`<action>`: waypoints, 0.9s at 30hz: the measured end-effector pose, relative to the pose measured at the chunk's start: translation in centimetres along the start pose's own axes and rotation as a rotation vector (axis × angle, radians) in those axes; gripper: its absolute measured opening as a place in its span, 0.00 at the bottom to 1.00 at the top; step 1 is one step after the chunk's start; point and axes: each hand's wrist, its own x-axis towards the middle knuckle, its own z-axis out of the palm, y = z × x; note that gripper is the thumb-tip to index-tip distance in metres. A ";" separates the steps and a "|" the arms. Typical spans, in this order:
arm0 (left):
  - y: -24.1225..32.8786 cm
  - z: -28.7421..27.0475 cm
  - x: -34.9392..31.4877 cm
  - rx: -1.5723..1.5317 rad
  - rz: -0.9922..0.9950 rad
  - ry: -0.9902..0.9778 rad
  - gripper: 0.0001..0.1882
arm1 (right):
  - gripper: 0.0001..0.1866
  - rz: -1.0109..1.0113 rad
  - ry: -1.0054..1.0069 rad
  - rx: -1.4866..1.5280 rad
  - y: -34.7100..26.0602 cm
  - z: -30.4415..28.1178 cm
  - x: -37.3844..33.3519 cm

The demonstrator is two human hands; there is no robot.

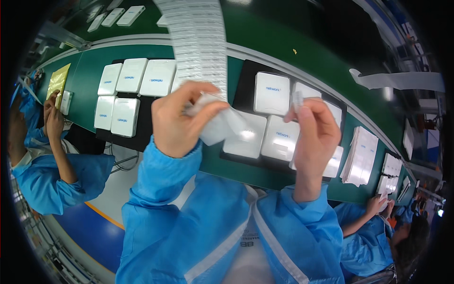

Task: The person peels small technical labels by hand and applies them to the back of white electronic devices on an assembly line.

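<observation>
My left hand (pixel 177 120) is closed round a crumpled, translucent white sheet (pixel 217 128), which hangs to the right of my fingers. To the right, my right hand (pixel 314 135) pinches a small whitish label (pixel 297 98) between thumb and fingertips. Beneath both hands, flat white plastic device cases (pixel 272 94) with blue print lie on a black mat (pixel 243 90). My right hand covers part of several of them. A long strip of white labels (pixel 201 42) runs from the top edge down behind my left hand.
Left of the strip, more white cases (pixel 132 75) lie on a second black mat (pixel 144 106). A stack of white printed sheets (pixel 359 156) sits on the green table at right. Co-workers in blue sit on both sides; the left one holds a yellow packet (pixel 58 85).
</observation>
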 end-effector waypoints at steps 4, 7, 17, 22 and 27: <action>-1.6 -1.2 2.2 0.397 0.447 -0.090 0.13 | 0.03 0.145 -0.029 -0.272 0.6 -3.4 -1.1; -1.8 0.5 3.2 0.409 0.638 -0.228 0.17 | 0.04 0.282 -0.185 -0.501 0.8 -3.0 -2.4; -1.4 2.6 3.8 0.011 0.599 -0.577 0.11 | 0.07 0.006 -0.286 -0.696 -0.7 -0.1 -2.4; -1.5 2.5 3.6 -0.040 0.492 -0.560 0.10 | 0.12 0.074 -0.083 -0.574 -0.4 0.3 -3.1; -1.4 2.4 3.3 -0.033 0.480 -0.561 0.11 | 0.04 0.044 -0.167 -0.538 0.2 0.7 -3.1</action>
